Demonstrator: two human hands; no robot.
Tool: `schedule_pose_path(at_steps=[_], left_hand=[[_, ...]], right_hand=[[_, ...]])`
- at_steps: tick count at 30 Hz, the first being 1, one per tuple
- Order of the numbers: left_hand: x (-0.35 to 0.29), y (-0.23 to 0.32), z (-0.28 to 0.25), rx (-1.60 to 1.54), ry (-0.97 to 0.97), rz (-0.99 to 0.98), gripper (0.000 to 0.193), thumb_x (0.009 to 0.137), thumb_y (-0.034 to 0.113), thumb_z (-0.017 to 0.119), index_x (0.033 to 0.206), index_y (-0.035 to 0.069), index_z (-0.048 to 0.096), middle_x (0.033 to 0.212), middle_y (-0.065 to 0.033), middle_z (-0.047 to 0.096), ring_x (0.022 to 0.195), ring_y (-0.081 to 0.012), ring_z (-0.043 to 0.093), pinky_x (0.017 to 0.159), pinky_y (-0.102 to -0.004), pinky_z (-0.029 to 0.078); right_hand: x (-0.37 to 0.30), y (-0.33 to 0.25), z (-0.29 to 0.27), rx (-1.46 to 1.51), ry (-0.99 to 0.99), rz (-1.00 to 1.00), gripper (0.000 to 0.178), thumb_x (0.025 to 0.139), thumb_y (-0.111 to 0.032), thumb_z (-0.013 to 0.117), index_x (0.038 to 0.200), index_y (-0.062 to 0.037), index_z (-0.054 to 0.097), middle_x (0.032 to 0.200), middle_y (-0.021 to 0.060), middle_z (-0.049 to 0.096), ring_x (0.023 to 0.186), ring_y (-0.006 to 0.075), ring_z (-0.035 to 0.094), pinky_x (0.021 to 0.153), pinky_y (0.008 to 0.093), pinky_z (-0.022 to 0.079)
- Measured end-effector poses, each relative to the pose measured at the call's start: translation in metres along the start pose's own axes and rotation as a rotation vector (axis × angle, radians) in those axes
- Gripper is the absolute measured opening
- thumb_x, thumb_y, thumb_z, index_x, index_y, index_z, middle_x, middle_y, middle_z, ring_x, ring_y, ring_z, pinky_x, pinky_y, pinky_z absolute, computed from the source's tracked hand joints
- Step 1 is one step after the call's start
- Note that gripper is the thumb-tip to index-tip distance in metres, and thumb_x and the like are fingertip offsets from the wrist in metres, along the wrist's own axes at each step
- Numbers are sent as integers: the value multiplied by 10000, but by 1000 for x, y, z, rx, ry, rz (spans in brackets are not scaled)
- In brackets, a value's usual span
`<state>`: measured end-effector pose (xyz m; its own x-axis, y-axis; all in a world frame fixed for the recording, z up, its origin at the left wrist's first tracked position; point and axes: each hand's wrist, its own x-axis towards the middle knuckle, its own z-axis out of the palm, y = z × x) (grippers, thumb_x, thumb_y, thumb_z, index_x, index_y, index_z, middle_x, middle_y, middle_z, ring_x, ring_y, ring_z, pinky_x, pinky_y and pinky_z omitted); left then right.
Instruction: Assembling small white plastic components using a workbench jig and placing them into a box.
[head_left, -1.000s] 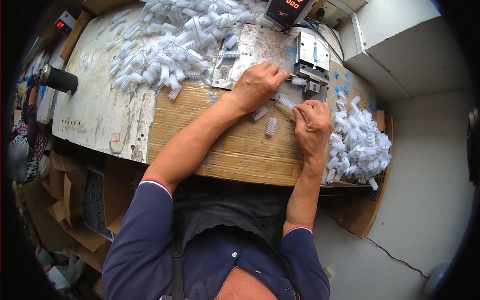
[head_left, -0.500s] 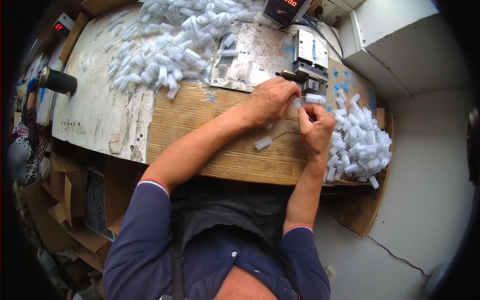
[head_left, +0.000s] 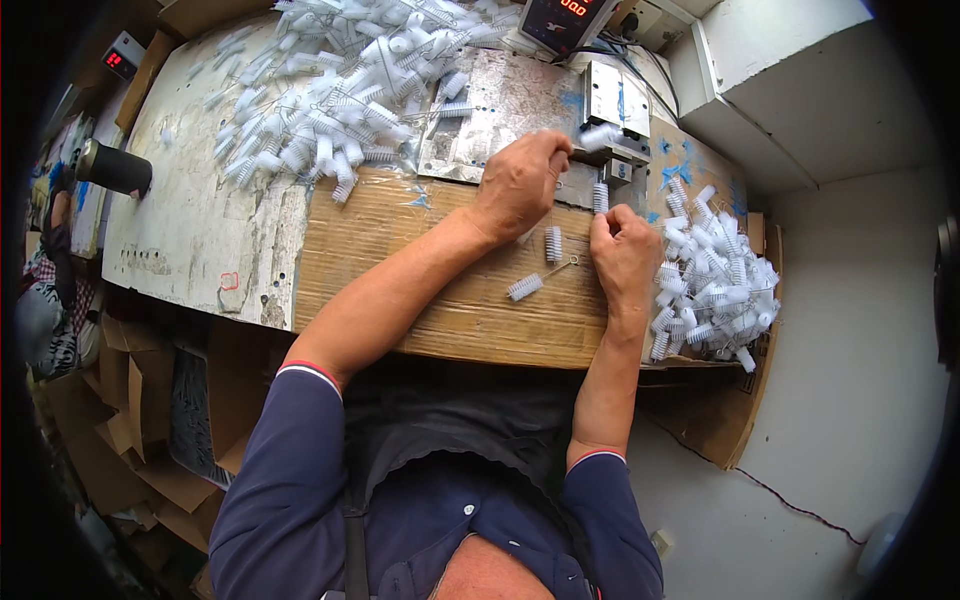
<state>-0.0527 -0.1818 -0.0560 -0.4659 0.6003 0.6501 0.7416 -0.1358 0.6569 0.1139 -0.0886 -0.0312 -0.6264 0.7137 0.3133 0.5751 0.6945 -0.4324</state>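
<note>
My left hand (head_left: 525, 185) is pinched closed beside the metal fixture (head_left: 620, 105). From its fingertips a white bristle brush (head_left: 600, 137), smeared by motion, sticks out to the right in front of the fixture. Nearer me, my right hand (head_left: 627, 250) is closed with thumb and finger on the lower end of another small white brush (head_left: 600, 197), whose bristles point away from me. Two brushes lie on the cardboard between my hands: a short upright-lying one (head_left: 553, 243) and a slanted one (head_left: 525, 287) with a wire stem ending in a ring.
A big heap of white brushes (head_left: 330, 110) covers the far left of the worn board (head_left: 200, 210). To the right of my right hand lies another brush pile (head_left: 715, 275). A box with a red display (head_left: 565, 22) stands behind the metal plate (head_left: 500, 100). A dark cylinder (head_left: 115, 168) stands far left.
My left hand has moved away from me and slightly left, carrying its brush up in front of the fixture. My right hand has shifted slightly nearer me, and its brush now shows plainly.
</note>
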Motion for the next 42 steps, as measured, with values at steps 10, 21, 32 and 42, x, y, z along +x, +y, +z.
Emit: schedule_pose_path(at_steps=[10, 21, 32, 42], left_hand=[[3, -12, 2, 4, 150, -193, 171, 1003, 134, 679, 1153, 58, 653, 902, -80, 774, 784, -274, 747, 694, -371, 569], [3, -9, -2, 0, 130, -169, 91, 965, 162, 691, 1033, 103, 703, 859, -102, 719, 819, -320, 691, 713, -440, 553], [7, -10, -1, 65, 114, -93, 81, 905, 132, 724, 967, 86, 746, 932, -86, 737, 940, -305, 686, 823, -408, 546], [6, -17, 2, 74, 79, -127, 81, 911, 138, 724, 965, 89, 758, 940, -87, 742, 937, -314, 687, 814, -420, 545]], right_hand=[[20, -5, 21, 223, 58, 65, 226, 899, -207, 712, 759, -31, 702, 670, 152, 688, 593, 307, 684, 586, 418, 508], [29, -9, 29, 173, 77, 161, 253, 893, -237, 719, 742, -34, 723, 633, 135, 680, 575, 279, 679, 598, 398, 518], [27, -10, 23, 412, 124, 137, 243, 917, -197, 783, 782, -11, 705, 655, 105, 686, 574, 216, 653, 561, 336, 491], [0, -28, -1, 306, -99, -326, 230, 740, -132, 867, 836, -67, 667, 814, 73, 651, 759, 255, 625, 648, 368, 504]])
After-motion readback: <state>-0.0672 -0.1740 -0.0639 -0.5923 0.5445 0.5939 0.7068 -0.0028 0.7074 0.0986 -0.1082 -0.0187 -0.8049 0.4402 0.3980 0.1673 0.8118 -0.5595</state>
